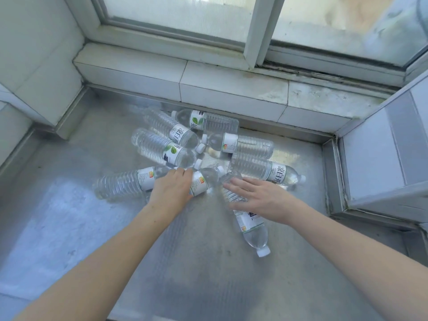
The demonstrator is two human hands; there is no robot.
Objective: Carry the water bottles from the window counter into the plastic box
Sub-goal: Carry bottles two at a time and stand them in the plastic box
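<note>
Several clear water bottles with white labels and white caps lie in a loose heap (185, 137) on the metal window counter (69, 228). My left hand (171, 189) lies over the lower end of one bottle (205, 180), fingers curled down around it; the bottle rests on the counter. My right hand (261, 200) is spread flat, fingers apart, on top of another bottle (253, 230) whose cap points toward me. One more bottle (120, 185) lies just left of my left hand. The plastic box is not in view.
A tiled ledge (231, 89) and the window frame (252, 31) close off the back. A white wall corner (41, 66) stands at the left and a white cabinet side (382, 147) at the right. Bare metal counter spreads toward me.
</note>
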